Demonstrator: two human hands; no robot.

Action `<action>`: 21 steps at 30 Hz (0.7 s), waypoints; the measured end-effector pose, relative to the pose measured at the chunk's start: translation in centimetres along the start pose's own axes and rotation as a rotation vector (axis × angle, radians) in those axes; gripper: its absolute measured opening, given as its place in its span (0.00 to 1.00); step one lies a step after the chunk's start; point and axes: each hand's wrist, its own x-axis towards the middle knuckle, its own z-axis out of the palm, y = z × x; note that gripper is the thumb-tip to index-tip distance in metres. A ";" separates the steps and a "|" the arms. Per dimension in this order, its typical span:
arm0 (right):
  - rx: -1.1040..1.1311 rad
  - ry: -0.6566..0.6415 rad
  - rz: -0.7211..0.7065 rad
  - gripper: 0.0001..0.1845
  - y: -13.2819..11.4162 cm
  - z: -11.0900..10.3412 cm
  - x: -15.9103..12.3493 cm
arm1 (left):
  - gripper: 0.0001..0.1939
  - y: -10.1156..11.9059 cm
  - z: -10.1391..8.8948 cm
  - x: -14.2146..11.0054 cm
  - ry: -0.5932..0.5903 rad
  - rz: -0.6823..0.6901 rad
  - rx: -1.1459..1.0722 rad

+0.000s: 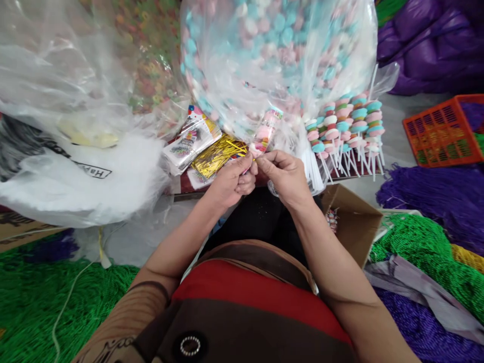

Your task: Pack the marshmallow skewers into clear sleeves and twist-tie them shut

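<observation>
My left hand (236, 179) is closed around the gathered lower end of a bagged candy skewer (266, 128), which points up and away from me. Pink and coloured candies show through its clear printed wrapper. Close against it, my right hand (283, 174) pinches at the bag's neck, on what looks like a thin gold twist tie mostly hidden by the fingers. A pile of gold twist ties (215, 157) lies just left of the hands. Beside that is a stack of printed clear bags (192, 141). Several unwrapped candy skewers (346, 123) with white sticks lie to the right.
A large clear bag of pastel candies (280, 45) stands behind the hands, with a bag of ring candies (155, 60) to its left. White sticks (313, 169) lie near my right hand. Below the table edge is a cardboard box (355, 219); an orange crate (440, 133) is farther right.
</observation>
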 end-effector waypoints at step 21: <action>0.013 0.345 -0.300 0.11 2.0 -0.3 -0.7 | 0.29 -2.1 4.4 -0.4 0.025 0.081 -0.143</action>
